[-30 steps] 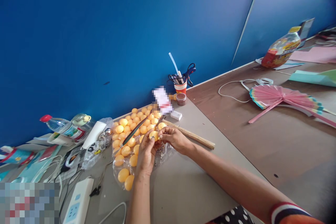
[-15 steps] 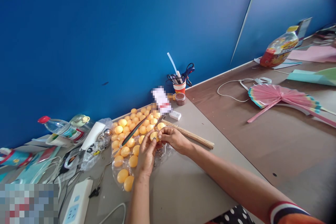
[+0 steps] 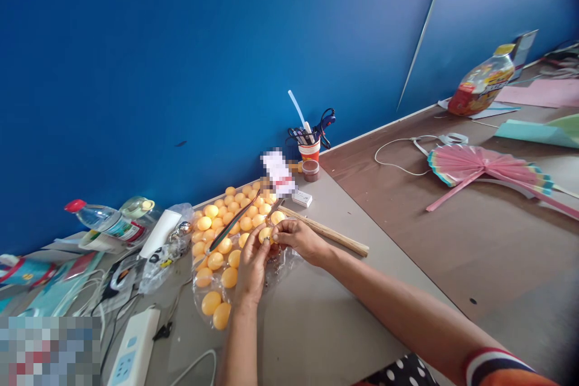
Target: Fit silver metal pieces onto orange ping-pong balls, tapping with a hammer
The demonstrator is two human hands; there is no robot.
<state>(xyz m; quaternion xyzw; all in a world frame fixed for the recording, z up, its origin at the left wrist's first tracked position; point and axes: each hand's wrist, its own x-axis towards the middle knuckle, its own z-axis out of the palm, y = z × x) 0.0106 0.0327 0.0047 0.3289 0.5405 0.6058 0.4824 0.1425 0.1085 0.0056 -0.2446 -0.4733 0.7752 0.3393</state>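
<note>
Between my two hands is one orange ping-pong ball (image 3: 265,234), with a small dark spot or opening on its near side. My left hand (image 3: 253,262) has its fingers and thumb closed around the ball from the left. From the right, the fingertips of my right hand (image 3: 296,240) pinch at the same ball; whether they hold anything small there is hidden. Under and behind my hands lies a clear plastic bag (image 3: 217,283) with many orange balls (image 3: 221,316). Dark-handled tweezers or a similar slim tool (image 3: 233,223) rest across the balls. A wooden stick (image 3: 335,235) lies just beyond my right hand.
At the wall stand a paper cup (image 3: 309,151) with pens and a glue gun, and a small round jar (image 3: 310,171). Bottles (image 3: 108,220), cables and a power strip (image 3: 133,347) crowd the left. A pink paper fan (image 3: 484,166) and a juice bottle (image 3: 482,84) are at right.
</note>
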